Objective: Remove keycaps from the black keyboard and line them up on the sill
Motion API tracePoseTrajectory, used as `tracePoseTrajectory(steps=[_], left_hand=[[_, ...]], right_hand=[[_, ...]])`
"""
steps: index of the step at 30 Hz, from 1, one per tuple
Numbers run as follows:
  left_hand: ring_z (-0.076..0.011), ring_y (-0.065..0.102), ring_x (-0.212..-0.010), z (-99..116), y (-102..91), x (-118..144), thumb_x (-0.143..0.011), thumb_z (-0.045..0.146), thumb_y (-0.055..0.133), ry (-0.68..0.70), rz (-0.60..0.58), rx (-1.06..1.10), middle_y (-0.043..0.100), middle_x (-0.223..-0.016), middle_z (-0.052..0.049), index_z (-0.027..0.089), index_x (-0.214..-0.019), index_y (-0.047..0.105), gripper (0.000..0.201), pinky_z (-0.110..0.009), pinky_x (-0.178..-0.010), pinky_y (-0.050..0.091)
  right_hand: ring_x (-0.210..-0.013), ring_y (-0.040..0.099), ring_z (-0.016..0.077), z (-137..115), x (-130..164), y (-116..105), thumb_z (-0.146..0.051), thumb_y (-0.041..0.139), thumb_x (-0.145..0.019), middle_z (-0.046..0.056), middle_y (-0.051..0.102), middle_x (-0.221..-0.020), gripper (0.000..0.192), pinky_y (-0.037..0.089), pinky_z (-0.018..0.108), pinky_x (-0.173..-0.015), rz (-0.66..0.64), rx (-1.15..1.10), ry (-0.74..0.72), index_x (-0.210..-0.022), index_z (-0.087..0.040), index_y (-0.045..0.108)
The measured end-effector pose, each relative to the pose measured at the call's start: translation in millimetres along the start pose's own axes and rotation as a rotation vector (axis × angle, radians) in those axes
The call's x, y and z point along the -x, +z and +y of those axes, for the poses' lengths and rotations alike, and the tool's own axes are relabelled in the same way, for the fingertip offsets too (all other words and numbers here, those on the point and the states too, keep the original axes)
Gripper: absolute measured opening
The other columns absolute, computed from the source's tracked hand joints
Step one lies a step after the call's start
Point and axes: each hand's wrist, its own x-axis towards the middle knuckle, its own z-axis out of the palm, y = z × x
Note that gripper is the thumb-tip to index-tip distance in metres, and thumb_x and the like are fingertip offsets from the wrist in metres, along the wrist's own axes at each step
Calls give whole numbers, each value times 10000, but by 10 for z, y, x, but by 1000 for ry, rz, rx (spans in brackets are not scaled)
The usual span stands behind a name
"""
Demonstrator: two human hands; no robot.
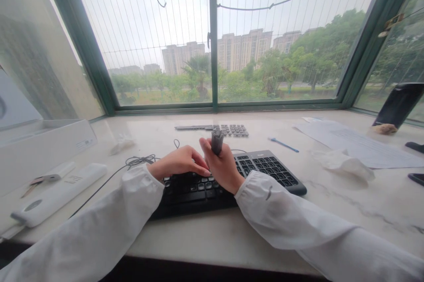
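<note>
A black keyboard (195, 196) lies at the front of the counter; many of its key positions show without their caps. My right hand (225, 169) is closed around a thick dark grey handle (217, 141), held upright over the keyboard with its rough-looking end upward. The handle's lower end is hidden by the hand. Just left of it, my left hand (180, 161) rests over the keys, fingers bent and tips drawn together close to the right hand. Whatever is between those tips is too small or hidden to tell. Loose keycaps (234, 130) stand in rows behind the keyboard.
A blue pen (283, 144), crumpled tissue (346, 165) and paper sheets (361, 140) lie to the right. A white power strip (62, 193), a coiled cable (141, 161) and a white box (49, 147) are on the left. Behind the counter rises a window (213, 74).
</note>
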Motion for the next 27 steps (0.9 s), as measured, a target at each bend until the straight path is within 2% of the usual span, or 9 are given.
tracePoseTrajectory(steps=[3,8,11,17,27], left_hand=[[-204,646,-801,45,-12,36,-616,549,746,7,-24,-32,744,-786,-31,182,-832,785,427,-263,-736,436],[-194,641,-757,71,46,97,-647,558,726,54,107,-142,749,-820,-33,225,-884,788,413,-261,-697,430],[-192,637,-753,93,88,132,-691,532,706,94,122,-207,746,-805,-37,242,-874,792,353,-260,-722,432],[-221,651,-796,189,128,208,-677,546,718,141,141,-290,735,-806,-48,267,-891,790,359,-268,-752,438],[-200,635,-762,142,157,153,-607,516,772,115,183,-200,738,-857,-24,262,-868,790,364,-271,-724,435]], right_hand=[[-464,336,93,77,-66,-11,-549,493,-864,-51,358,-463,479,279,244,-463,91,-38,127,-546,-212,370],[-374,305,80,145,-130,-11,-538,538,-829,-70,334,-412,462,257,242,-384,110,-271,334,-539,-223,363],[-352,250,65,143,-137,-7,-515,574,-807,-87,302,-402,455,218,230,-355,144,-389,408,-546,-228,337],[-355,238,57,136,-141,-13,-506,596,-794,-91,295,-406,460,221,220,-351,146,-434,435,-542,-224,335],[-357,320,76,140,-116,14,-523,526,-834,-59,346,-392,487,268,240,-373,115,-231,336,-489,-218,367]])
